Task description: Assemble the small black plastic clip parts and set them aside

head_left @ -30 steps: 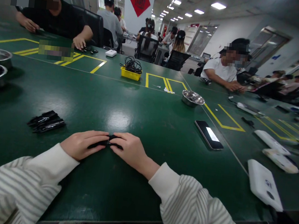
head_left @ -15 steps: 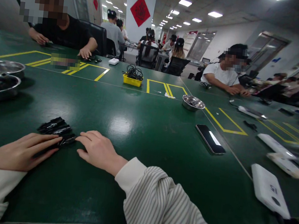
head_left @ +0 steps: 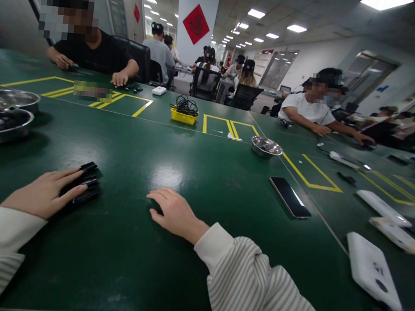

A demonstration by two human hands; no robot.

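My left hand is over a small pile of glossy black strips on the green table. Its thumb and fingers close around the pile's near side and hide part of it. What the strips are exactly I cannot make out. To the right, my right hand rests low over the table, apart from the pile. Its fingers stretch to the left with the thumb away from them, and nothing is in it.
Metal bowls with dark items stand at the left. A phone, a small metal bowl and white devices lie to the right. A yellow tray of black cables is farther back. Co-workers sit across the table.
My right hand has moved right, away from the black strips. My left hand has shifted right and up, and the pile looks more compact under its fingers.
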